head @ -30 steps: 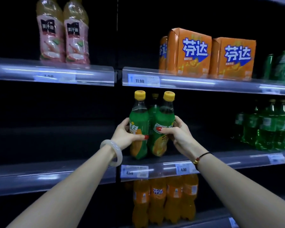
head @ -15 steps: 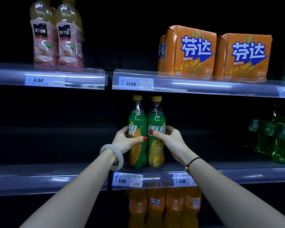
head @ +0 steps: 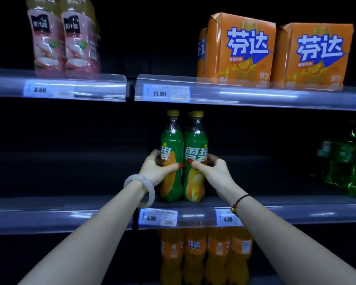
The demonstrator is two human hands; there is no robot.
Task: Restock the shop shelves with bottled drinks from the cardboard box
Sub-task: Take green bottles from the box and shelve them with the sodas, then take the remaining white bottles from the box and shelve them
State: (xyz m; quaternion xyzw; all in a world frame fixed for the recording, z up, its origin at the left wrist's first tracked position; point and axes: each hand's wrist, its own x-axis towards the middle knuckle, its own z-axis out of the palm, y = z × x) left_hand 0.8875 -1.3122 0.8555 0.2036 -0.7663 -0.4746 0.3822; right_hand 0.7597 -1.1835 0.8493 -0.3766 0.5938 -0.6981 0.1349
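**Both hands gripping two green bottles on the middle shelf**

My left hand (head: 156, 170) is gripping the left green soda bottle (head: 171, 140): fingers curling round its left side, thumb lying across the front label. My right hand (head: 212, 171) is gripping the right green soda bottle (head: 195, 140) the same way from the right, with the thumb on the front. The two thumb tips are nearly meeting where the bottles touch.

Both bottles are standing side by side on the middle shelf (head: 286, 211), just behind its front rail and above the 4.00 price tag (head: 158, 217). A third yellow cap (head: 190, 114) is peeking out from behind the right bottle.

A white bangle (head: 141, 191) is sitting on my left wrist and a black cord bracelet (head: 242, 199) on my right.

On the shelf above, orange drink cartons (head: 243, 48) are standing to the right and pink-labelled juice bottles (head: 62, 42) to the left. More green bottles (head: 345, 165) are standing far right on the middle shelf, well apart from mine. Orange soda bottles (head: 195, 254) are standing on the shelf below. Nothing is blocking either hand.

Both held bottles are standing upright, long axis vertical, yellow caps pointing up and labels facing me.
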